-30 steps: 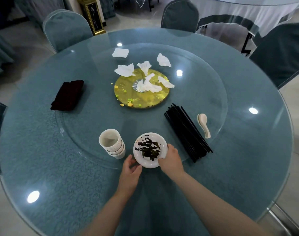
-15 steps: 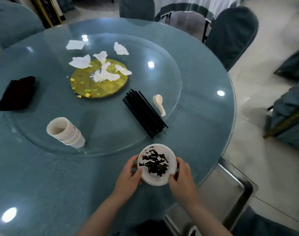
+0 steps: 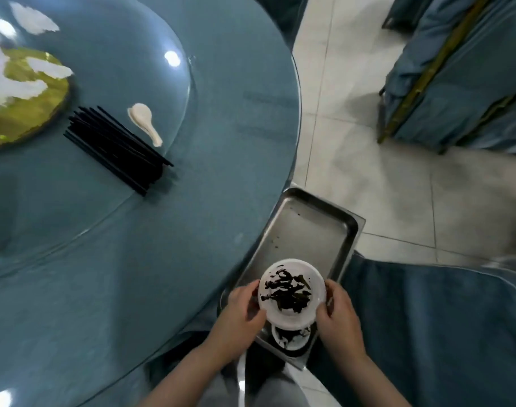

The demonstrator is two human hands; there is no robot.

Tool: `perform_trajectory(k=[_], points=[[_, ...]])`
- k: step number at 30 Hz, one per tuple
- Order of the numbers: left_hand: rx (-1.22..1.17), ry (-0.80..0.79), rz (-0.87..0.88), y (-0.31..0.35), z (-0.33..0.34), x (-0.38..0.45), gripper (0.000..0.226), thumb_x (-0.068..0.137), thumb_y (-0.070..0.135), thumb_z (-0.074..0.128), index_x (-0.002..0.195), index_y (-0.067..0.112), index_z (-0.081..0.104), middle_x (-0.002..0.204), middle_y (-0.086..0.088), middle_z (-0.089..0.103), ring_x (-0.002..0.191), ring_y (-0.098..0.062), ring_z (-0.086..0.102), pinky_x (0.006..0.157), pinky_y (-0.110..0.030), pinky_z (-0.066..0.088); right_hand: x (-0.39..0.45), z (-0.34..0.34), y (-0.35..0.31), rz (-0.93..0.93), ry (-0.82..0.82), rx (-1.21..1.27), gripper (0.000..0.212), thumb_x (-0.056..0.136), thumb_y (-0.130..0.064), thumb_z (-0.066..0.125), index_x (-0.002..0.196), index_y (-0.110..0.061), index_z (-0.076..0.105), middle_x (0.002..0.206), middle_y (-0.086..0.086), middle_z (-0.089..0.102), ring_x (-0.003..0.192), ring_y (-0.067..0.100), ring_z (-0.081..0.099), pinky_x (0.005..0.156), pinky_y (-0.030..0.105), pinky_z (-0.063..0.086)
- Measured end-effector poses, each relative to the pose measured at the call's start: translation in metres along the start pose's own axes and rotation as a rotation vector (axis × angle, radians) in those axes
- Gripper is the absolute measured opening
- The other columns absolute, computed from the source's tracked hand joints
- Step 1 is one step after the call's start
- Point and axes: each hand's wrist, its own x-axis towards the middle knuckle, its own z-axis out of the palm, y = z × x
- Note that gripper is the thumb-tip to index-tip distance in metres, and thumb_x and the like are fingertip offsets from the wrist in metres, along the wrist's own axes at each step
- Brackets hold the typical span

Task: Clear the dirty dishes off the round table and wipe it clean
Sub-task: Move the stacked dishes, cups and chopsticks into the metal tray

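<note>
**Dirty plate held over metal tray, both hands on it**

Round glass-topped counter [image 3: 192,230] with a blue cloth under the glass fills the left of the view; pale tiled floor [image 3: 353,113] on the right, blue-covered chairs [image 3: 456,83] further right and one close by at lower right.

Tray [image 3: 306,227]: steel, rectangular, sits just beside the counter edge and lower than it, a few dark specks on its bare bottom. A small white dish [image 3: 290,339] with dark residue sits at its near end.

Plate [image 3: 292,289]: white, round, dark leafy scraps on it. Off the counter, held over the near end of the tray, directly above the small dish and partly hiding it.

Left hand [image 3: 239,315]: fingers curled on the plate's left rim, thumb at the edge. Right hand [image 3: 339,315]: fingers curled on the right rim. Both gripping the plate.

On the counter, well apart from the hands:
- bundle of black chopsticks [image 3: 116,151] on the glass turntable
- white spoon [image 3: 145,121] just beside the chopsticks
- gold disc [image 3: 22,113] at the left edge with crumpled white napkins [image 3: 13,86] on and around it, blurred
</note>
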Motion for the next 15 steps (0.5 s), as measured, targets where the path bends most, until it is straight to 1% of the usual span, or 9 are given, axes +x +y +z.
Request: perform_trajectory(k=[2, 3, 4, 6, 8, 9, 11, 13, 15], points=[[-0.036, -0.07, -0.08, -0.013, 0.019, 0.011, 0.049, 0.09, 0.035, 0.062, 0.127, 0.053, 0.035, 0.121, 0.021, 0.05, 0.103, 0.005, 0.057, 0.086, -0.014, 0.047, 0.009, 0.008, 0.02, 0.031, -0.052, -0.034, 0.039, 0.095, -0.016, 0.053, 0.133, -0.024, 0.05, 0.13, -0.005, 0.052, 0.102, 0.009, 0.053, 0.085, 0.025, 0.043], [-0.064, -0.096, -0.123, -0.02, 0.027, 0.017, 0.053, 0.091, 0.028, 0.062, 0.124, 0.056, 0.032, 0.118, 0.025, 0.051, 0.102, 0.004, 0.057, 0.084, -0.014, 0.046, 0.015, 0.014, 0.028, 0.043, -0.091, -0.059, 0.04, 0.095, -0.017, 0.052, 0.134, -0.026, 0.048, 0.131, -0.006, 0.049, 0.101, 0.009, 0.053, 0.084, 0.025, 0.044], [-0.088, -0.108, -0.174, -0.03, 0.033, 0.024, 0.053, 0.091, 0.023, 0.062, 0.121, 0.057, 0.032, 0.116, 0.027, 0.054, 0.104, 0.004, 0.057, 0.086, -0.017, 0.046, 0.021, 0.022, 0.034, 0.05, -0.131, -0.093, 0.04, 0.095, -0.017, 0.05, 0.134, -0.027, 0.047, 0.132, -0.006, 0.047, 0.099, 0.01, 0.054, 0.082, 0.026, 0.045], [-0.107, -0.112, -0.263, -0.056, 0.044, 0.038, 0.05, 0.091, 0.018, 0.06, 0.117, 0.054, 0.038, 0.113, 0.026, 0.06, 0.108, 0.001, 0.058, 0.094, -0.026, 0.047, 0.038, 0.041, 0.044, 0.048, -0.213, -0.175, 0.038, 0.094, -0.017, 0.047, 0.131, -0.027, 0.047, 0.129, -0.003, 0.047, 0.098, 0.016, 0.056, 0.079, 0.029, 0.047], [-0.117, -0.111, -0.336, -0.089, 0.052, 0.053, 0.053, 0.087, 0.018, 0.06, 0.123, 0.052, 0.042, 0.117, 0.02, 0.064, 0.114, -0.003, 0.058, 0.102, -0.036, 0.047, 0.054, 0.061, 0.053, 0.052, -0.286, -0.241, 0.036, 0.093, -0.016, 0.046, 0.129, -0.023, 0.048, 0.126, 0.002, 0.05, 0.102, 0.022, 0.057, 0.081, 0.034, 0.048], [-0.104, -0.112, -0.367, -0.102, 0.054, 0.06, 0.057, 0.085, 0.018, 0.059, 0.129, 0.05, 0.04, 0.122, 0.018, 0.063, 0.117, -0.005, 0.057, 0.104, -0.04, 0.046, 0.062, 0.072, 0.057, 0.055, -0.324, -0.268, 0.037, 0.093, -0.016, 0.046, 0.129, -0.022, 0.047, 0.126, 0.004, 0.051, 0.105, 0.024, 0.057, 0.083, 0.034, 0.048], [-0.095, -0.099, -0.434, -0.121, 0.059, 0.075, 0.06, 0.086, 0.011, 0.056, 0.137, 0.037, 0.036, 0.126, 0.011, 0.059, 0.121, -0.011, 0.053, 0.106, -0.04, 0.043, 0.076, 0.094, 0.063, 0.056, -0.387, -0.305, 0.04, 0.093, -0.017, 0.048, 0.133, -0.019, 0.046, 0.129, 0.007, 0.051, 0.112, 0.026, 0.054, 0.089, 0.032, 0.045], [-0.118, -0.043, -0.481, -0.132, 0.063, 0.09, 0.056, 0.087, 0.0, 0.053, 0.133, 0.028, 0.037, 0.126, 0.003, 0.056, 0.122, -0.017, 0.051, 0.108, -0.038, 0.042, 0.089, 0.115, 0.067, 0.048, -0.445, -0.356, 0.043, 0.094, -0.017, 0.048, 0.137, -0.016, 0.044, 0.132, 0.009, 0.049, 0.117, 0.026, 0.051, 0.093, 0.031, 0.042], [-0.122, 0.022, -0.522, -0.148, 0.067, 0.106, 0.062, 0.083, -0.006, 0.053, 0.137, 0.019, 0.038, 0.135, -0.006, 0.053, 0.126, -0.023, 0.048, 0.11, -0.038, 0.039, 0.1, 0.131, 0.068, 0.056, -0.477, -0.389, 0.044, 0.094, -0.017, 0.051, 0.138, -0.016, 0.042, 0.133, 0.008, 0.047, 0.119, 0.026, 0.049, 0.093, 0.031, 0.041]])
